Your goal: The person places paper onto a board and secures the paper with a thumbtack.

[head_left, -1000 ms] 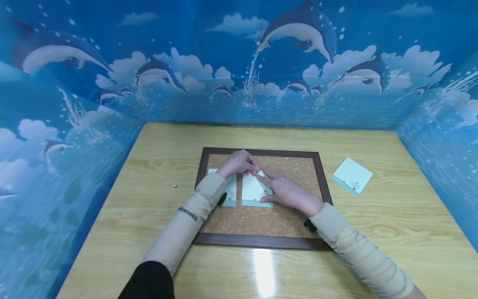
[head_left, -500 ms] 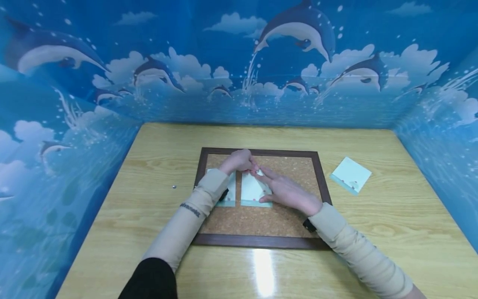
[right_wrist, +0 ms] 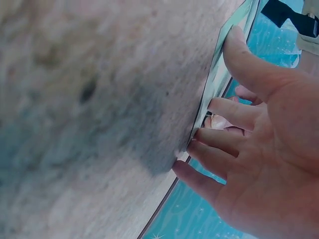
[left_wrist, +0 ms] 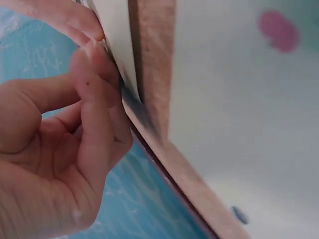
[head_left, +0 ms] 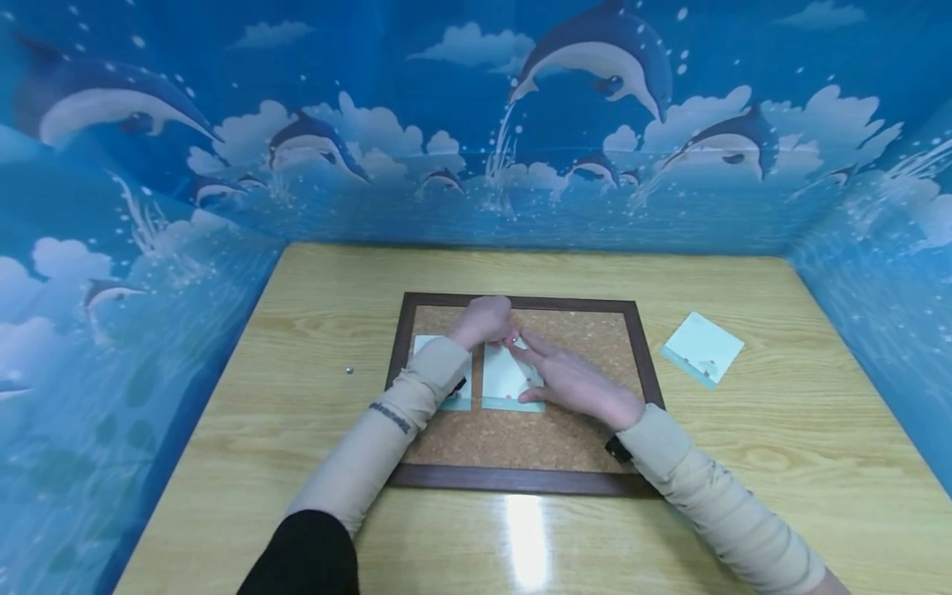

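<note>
A pale green sheet of note paper (head_left: 506, 376) lies on the framed cork board (head_left: 587, 339). At its top edge my left hand (head_left: 485, 321) pinches a small silver pin (head_left: 515, 340) between thumb and forefinger, its other fingers curled; the pin is mostly hidden by the fingertips in the left wrist view. My right hand (head_left: 573, 380) lies over the sheet's right side. Its fingers (right_wrist: 214, 157) are spread nearly straight, tips at the paper and cork, thumb on the sheet's lower part. A second note sheet (head_left: 458, 404) sits left of the first, partly under my left wrist.
A third note sheet (head_left: 702, 349) lies turned askew on the wooden table (head_left: 781, 430), right of the board. Another small silver pin (head_left: 349, 370) rests on the table to the left. A blue dolphin-print curtain (head_left: 476, 207) surrounds the table's back and sides.
My left wrist and forearm have shifted slightly right and turned over, while the fingertips stay at the sheet's top edge. The right hand holds its place.
</note>
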The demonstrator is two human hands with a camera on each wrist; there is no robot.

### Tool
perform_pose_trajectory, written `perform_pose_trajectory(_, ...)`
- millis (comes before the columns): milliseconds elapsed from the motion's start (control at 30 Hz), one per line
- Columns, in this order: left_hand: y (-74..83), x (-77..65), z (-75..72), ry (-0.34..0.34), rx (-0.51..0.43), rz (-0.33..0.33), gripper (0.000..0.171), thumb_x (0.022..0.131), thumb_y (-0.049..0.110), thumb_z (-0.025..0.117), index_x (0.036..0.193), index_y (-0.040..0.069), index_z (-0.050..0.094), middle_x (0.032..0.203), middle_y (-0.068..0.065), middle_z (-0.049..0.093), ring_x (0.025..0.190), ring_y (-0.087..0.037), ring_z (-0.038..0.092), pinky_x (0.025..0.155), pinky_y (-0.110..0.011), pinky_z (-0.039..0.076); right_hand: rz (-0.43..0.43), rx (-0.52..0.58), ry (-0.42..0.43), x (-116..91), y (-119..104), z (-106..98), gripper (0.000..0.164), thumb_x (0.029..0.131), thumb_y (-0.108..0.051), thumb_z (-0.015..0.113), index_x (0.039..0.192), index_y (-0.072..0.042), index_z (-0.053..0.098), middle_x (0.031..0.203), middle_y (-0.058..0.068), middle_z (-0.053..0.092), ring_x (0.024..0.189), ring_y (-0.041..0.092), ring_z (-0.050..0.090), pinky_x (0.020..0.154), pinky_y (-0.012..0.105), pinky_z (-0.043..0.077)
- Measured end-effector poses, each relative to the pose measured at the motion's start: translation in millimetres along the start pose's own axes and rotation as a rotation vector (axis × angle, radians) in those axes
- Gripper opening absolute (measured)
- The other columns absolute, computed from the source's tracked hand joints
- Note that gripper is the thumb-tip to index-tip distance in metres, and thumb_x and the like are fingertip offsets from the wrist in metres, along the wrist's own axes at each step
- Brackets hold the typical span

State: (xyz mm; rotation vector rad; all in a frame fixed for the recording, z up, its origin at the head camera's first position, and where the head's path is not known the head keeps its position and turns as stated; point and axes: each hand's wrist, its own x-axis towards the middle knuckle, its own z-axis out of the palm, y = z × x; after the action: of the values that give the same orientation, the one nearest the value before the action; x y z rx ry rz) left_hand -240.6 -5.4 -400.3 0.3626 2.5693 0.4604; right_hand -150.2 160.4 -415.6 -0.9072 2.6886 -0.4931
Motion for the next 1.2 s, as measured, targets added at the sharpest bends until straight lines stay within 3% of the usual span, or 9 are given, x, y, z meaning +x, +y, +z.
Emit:
perform_pose_trajectory(133, 6.5, -1.9, 0.9, 0.036, 0.103, 0.038, 0.02, 0.097, 0.011, 0.064, 0.077, 0.012, 0.064, 0.066, 0.003, 0.06, 0.054, -0.009, 0.052, 0.056, -0.021, 0.044, 0.014, 0.002, -0.01, 0.1, 0.4, -0.1, 0.083, 0.091, -0.039, 0.072, 0.157, -0.005, 0.034, 0.166, 0.023, 0.016, 0.13, 0.046, 0.052, 0.106, 0.058, 0.045)
perform_pose_trajectory(300, 7.4, -3.2, 0.5, 0.072, 0.154, 0.085, 0.021, 0.091, 0.006, 0.066, 0.071, 0.012, 0.065, 0.064, 0.003, 0.059, 0.057, -0.011, 0.048, 0.055, -0.022, 0.041, 0.024, -0.002, -0.016, 0.8, 1.1, 0.1, 0.083, 0.091, -0.038, 0.073, 0.156, -0.004, 0.035, 0.165, 0.023, 0.017, 0.131, 0.046, 0.051, 0.107, 0.058, 0.044)
perform_pose_trajectory(367, 5.3, -3.3, 0.1, 0.057, 0.126, 0.098, 0.016, 0.092, 0.008, 0.066, 0.077, 0.012, 0.068, 0.07, 0.003, 0.061, 0.057, -0.01, 0.049, 0.053, -0.022, 0.04, 0.026, -0.006, -0.015, 1.0, 1.3, 0.3, 0.083, 0.091, -0.039, 0.073, 0.156, -0.004, 0.035, 0.165, 0.023, 0.018, 0.13, 0.045, 0.053, 0.107, 0.058, 0.044)
perform_pose_trajectory(467, 0.9, -2.4, 0.0, 0.011, 0.041, 0.093, 0.009, 0.097, 0.015, 0.067, 0.089, 0.013, 0.07, 0.076, 0.005, 0.061, 0.054, -0.009, 0.05, 0.049, -0.02, 0.04, 0.013, -0.013, -0.008, 0.7, 1.6, 1.2, 0.082, 0.091, -0.039, 0.073, 0.156, -0.004, 0.037, 0.165, 0.024, 0.019, 0.114, 0.04, 0.064, 0.101, 0.055, 0.05)
perform_pose_trajectory(600, -3.4, -1.3, 0.4, -0.015, -0.038, 0.074, 0.02, 0.097, 0.027, 0.071, 0.084, 0.012, 0.068, 0.063, 0.006, 0.052, 0.047, -0.008, 0.044, 0.045, -0.02, 0.035, -0.011, -0.033, 0.012, -1.5, 0.8, 2.2, 0.079, 0.091, -0.039, 0.073, 0.154, -0.006, 0.041, 0.165, 0.023, 0.021, 0.096, 0.031, 0.07, 0.095, 0.052, 0.054)
perform_pose_trajectory(733, -4.2, -3.4, 1.5, 0.031, -0.056, 0.08, 0.025, 0.094, 0.029, 0.074, 0.078, 0.012, 0.066, 0.057, 0.006, 0.048, 0.05, -0.008, 0.042, 0.052, -0.022, 0.036, -0.023, -0.077, 0.018, -4.3, -2.1, 2.4, 0.074, 0.093, -0.039, 0.071, 0.155, -0.009, 0.042, 0.165, 0.024, 0.02, 0.112, 0.038, 0.066, 0.098, 0.055, 0.052)
perform_pose_trajectory(933, -3.7, -5.5, 3.4, 0.122, -0.043, 0.091, 0.016, 0.09, 0.027, 0.078, 0.087, 0.012, 0.072, 0.074, 0.004, 0.063, 0.063, -0.01, 0.051, 0.066, -0.024, 0.041, -0.017, -0.085, 0.02, -6.7, -4.3, 2.9, 0.07, 0.096, -0.038, 0.068, 0.155, -0.01, 0.041, 0.163, 0.027, 0.022, 0.127, 0.044, 0.056, 0.099, 0.059, 0.05)
perform_pose_trajectory(1067, -6.7, -1.8, 4.6, 0.129, -0.036, 0.07, 0.018, 0.088, 0.03, 0.08, 0.089, 0.012, 0.075, 0.079, 0.003, 0.067, 0.066, -0.01, 0.053, 0.066, -0.024, 0.043, -0.016, -0.073, 0.017, -7.5, -4.5, 3.2, 0.069, 0.097, -0.038, 0.067, 0.155, -0.01, 0.042, 0.162, 0.028, 0.024, 0.13, 0.044, 0.053, 0.1, 0.058, 0.05)
perform_pose_trajectory(1200, -8.6, 0.8, 4.8, 0.14, -0.03, 0.031, 0.022, 0.086, 0.033, 0.081, 0.094, 0.013, 0.077, 0.097, 0.002, 0.072, 0.081, -0.014, 0.06, 0.081, -0.031, 0.05, -0.018, -0.074, 0.007, -8.3, -4.6, 3.1, 0.069, 0.097, -0.037, 0.066, 0.155, -0.009, 0.041, 0.162, 0.03, 0.023, 0.135, 0.045, 0.048, 0.104, 0.058, 0.048)
